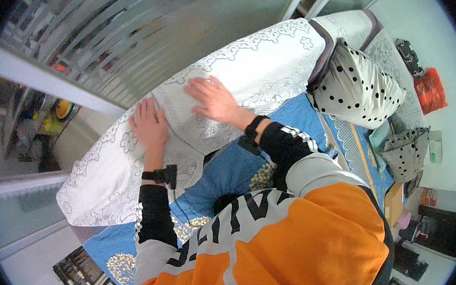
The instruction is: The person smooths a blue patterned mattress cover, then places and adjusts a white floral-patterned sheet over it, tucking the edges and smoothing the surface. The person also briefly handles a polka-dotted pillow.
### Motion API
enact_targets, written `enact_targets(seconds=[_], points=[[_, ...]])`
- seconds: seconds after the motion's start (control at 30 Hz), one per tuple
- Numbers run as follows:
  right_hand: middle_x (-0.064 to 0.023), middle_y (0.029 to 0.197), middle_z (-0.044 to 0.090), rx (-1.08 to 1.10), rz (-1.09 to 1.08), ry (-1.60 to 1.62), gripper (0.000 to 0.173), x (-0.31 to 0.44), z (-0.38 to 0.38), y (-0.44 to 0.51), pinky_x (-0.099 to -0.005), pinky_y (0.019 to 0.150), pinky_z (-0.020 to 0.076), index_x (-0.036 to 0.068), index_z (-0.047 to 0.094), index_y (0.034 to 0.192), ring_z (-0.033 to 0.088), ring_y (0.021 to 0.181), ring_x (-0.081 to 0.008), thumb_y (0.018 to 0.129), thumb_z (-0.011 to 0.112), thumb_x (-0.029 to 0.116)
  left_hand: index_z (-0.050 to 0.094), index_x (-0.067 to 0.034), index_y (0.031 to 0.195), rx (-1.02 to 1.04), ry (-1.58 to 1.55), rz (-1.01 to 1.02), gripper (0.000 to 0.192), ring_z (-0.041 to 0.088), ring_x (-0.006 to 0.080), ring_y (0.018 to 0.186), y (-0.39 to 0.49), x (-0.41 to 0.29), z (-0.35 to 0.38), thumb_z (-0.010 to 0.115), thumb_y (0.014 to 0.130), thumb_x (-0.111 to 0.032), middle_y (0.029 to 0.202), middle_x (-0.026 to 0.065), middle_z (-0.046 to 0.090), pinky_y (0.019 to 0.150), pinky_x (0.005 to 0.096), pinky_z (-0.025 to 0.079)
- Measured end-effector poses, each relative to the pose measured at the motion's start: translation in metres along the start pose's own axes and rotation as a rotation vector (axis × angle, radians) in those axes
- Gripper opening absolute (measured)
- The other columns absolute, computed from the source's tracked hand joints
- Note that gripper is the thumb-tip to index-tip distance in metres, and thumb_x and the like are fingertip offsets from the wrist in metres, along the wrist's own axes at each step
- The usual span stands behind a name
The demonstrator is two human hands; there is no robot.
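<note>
My left hand (150, 129) rests palm down on a white sofa-back cover (275, 61) with a grey floral, lace-like print, close to its far edge. Further right, my right hand (214, 102) is flat on the same cover with its fingers spread. Neither hand holds anything. Between them a seam or fold line runs down the cloth, and slight creases show near it. Each wrist wears a black strap with a small device. Below the cover lies a blue seat cover (226, 166) with pale yellow tree motifs; my body hides part of it.
Polka-dot cushions (359, 87) lean at the right end of the sofa, near a red plastic-wrapped bundle (431, 91). A cardboard box (393, 204) stands further down on the right. Behind the sofa back is a ribbed glass partition (140, 25) with a white frame.
</note>
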State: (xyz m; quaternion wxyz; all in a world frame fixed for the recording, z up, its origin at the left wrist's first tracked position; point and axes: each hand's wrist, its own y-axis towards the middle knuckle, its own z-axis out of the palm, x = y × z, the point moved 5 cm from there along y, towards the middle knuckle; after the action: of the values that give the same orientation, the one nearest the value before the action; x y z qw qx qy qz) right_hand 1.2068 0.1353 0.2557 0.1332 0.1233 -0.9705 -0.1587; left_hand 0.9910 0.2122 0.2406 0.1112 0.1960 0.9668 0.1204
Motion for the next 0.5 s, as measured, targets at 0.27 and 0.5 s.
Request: enact_targets(seconds=[0.27,0.5], points=[[-0.0028,0.160,0.034,-0.014,0.179,-0.293,0.067,-0.166,-0.034,-0.133,-0.0523,0.117,0.0284,0.023,0.033,0.156,0.032,0.146,-0.0224,0.095,0.060,0.031,0.054,-0.018,0.144,-0.086,0.034,0.063,0.048,0.043,0.0248,0.141,-0.001,-0.007,-0.001,0.047,0.101,-0.039,0.149,0.0075,0.051,0.117,0.0525,0.024],[-0.0159,0.132,0.061,-0.353,0.612,0.073,0.037,-0.324,-0.056,-0.258,-0.0423,0.095,0.0521,0.011,0.061,0.129,0.064,0.110,-0.0353,0.096,0.059,0.027,0.062,-0.015,0.136,-0.292,0.029,0.081,0.040,0.054,0.0258,0.131,-0.011,-0.011,0.005,0.047,0.102,-0.030,0.137,0.0070,0.062,0.111,0.0477,0.034]])
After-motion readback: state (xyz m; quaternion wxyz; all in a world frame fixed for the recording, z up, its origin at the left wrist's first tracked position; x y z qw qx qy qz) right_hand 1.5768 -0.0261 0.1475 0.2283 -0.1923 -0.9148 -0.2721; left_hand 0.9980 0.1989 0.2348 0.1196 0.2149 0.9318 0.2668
